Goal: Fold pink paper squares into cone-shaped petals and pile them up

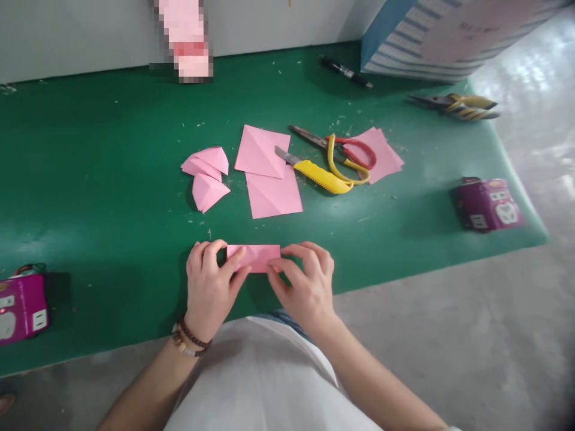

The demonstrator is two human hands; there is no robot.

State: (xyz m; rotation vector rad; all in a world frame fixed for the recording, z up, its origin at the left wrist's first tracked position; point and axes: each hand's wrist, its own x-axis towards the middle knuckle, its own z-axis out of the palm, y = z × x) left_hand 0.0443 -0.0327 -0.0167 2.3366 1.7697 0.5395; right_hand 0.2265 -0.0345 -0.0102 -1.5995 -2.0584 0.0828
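Note:
A pink paper folded into a narrow rectangle [257, 258] lies at the table's front edge, between my hands. My left hand [213, 278] grips its left end, thumb on top and fingers at the edge. At the right end, the fingers of my right hand [300, 272] pinch the paper's lower corner. Beyond them lie two creased pink squares [265, 152], partly overlapping. Folded pink pieces [209, 176] rest to their left. A yellow cutter [321, 175] touches the upper square, with red and yellow-handled scissors [359, 152] beside it.
More pink sheets [380, 155] lie under the scissors. A black pen [345, 73], pliers [458, 106] and a blue and white box [417, 42] are at the back right. Purple boxes stand at the right [489, 205] and left [24, 306] of the green table [112, 209].

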